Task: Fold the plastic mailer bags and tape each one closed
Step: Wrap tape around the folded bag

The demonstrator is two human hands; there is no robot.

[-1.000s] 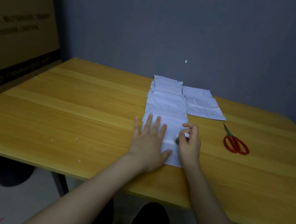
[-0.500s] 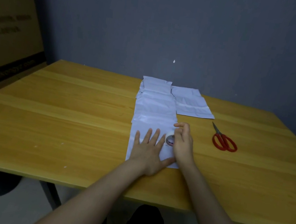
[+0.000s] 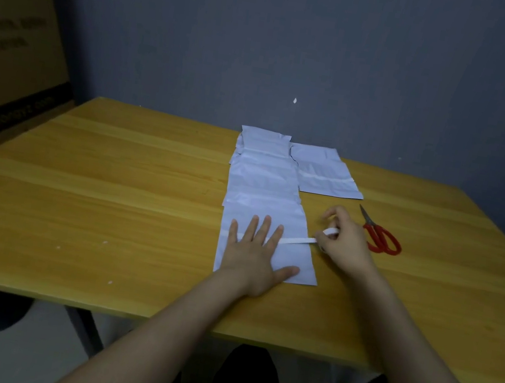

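Observation:
A folded white mailer bag (image 3: 294, 261) lies nearest me on the wooden table (image 3: 110, 202). My left hand (image 3: 256, 251) presses flat on it with straight, spread fingers. A strip of white tape (image 3: 298, 240) runs from under my left fingers rightward across the bag. My right hand (image 3: 344, 240) grips the tape roll (image 3: 330, 232) just past the bag's right edge; the roll is mostly hidden by the fingers. More white mailer bags (image 3: 263, 176) lie in a row behind the near one, and another mailer bag (image 3: 323, 172) sits to their right.
Red-handled scissors (image 3: 379, 236) lie on the table just right of my right hand. A large cardboard box (image 3: 11, 37) stands against the wall at the left. The grey wall (image 3: 300, 50) rises behind the table's far edge.
My right hand has pulled the tape roll rightward off the bag, drawing out a strip of tape. My left hand stays flat on the bag.

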